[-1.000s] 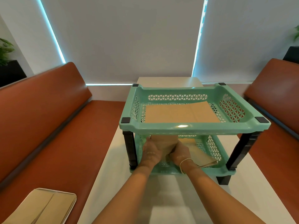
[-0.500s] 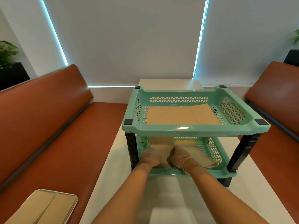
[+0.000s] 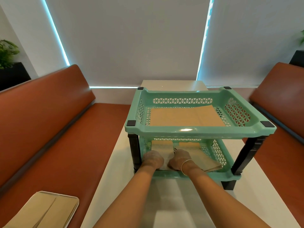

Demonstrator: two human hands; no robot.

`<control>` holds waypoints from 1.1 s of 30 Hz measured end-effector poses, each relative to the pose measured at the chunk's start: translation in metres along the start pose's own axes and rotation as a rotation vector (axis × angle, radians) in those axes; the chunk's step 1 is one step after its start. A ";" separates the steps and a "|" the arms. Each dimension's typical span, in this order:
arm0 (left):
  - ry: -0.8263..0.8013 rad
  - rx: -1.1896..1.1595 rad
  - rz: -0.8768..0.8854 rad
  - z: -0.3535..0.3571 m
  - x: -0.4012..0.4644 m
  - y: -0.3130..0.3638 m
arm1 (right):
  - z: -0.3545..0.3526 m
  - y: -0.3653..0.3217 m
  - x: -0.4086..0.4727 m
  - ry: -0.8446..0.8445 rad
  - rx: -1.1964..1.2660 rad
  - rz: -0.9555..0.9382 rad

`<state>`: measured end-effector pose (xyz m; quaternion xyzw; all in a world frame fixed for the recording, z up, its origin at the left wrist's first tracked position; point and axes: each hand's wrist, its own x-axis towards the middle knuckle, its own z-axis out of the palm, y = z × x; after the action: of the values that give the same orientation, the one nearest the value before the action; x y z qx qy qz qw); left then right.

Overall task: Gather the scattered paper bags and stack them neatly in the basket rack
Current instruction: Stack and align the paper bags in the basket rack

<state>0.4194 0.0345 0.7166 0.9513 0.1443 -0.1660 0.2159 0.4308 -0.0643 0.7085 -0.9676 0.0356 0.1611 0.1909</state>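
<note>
hands (image 3: pixel 166 159) in lower basket (image 3: pixel 220 174) on paper bags (image 3: pixel 162 148) (fingertips hidden)

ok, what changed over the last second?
Both hands, left hand and right hand, pushed the paper bag deeper into the lower basket, still gripping it. Top basket's bags, the right-hand stack and the tray unchanged.

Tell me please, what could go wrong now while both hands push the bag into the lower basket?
1. The bag under the left hand and right hand may crumple against the lower basket.
2. The right stack overhangs the front and might slide out.
3. The top basket hides the fingertips, so alignment is hard to judge.
</note>
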 end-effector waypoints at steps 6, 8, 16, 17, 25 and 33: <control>0.003 0.017 0.012 0.003 0.001 0.000 | 0.005 0.000 0.003 0.024 0.045 0.046; 0.015 0.002 0.008 0.006 0.003 0.000 | 0.006 0.000 0.003 0.036 0.041 0.047; 0.071 0.006 -0.024 0.015 0.006 -0.001 | 0.012 -0.005 0.003 0.074 -0.023 0.012; 0.067 0.015 -0.026 0.016 0.006 0.000 | 0.012 -0.005 0.003 0.072 -0.037 0.007; 0.166 -0.001 -0.080 0.015 0.004 0.008 | 0.003 0.000 0.002 0.084 -0.016 -0.026; 0.116 -0.391 0.050 0.012 -0.006 0.040 | -0.051 0.048 0.012 0.261 0.121 0.075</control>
<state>0.4246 -0.0066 0.7235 0.9025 0.1625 -0.0742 0.3920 0.4509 -0.1282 0.7316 -0.9651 0.1058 0.0386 0.2366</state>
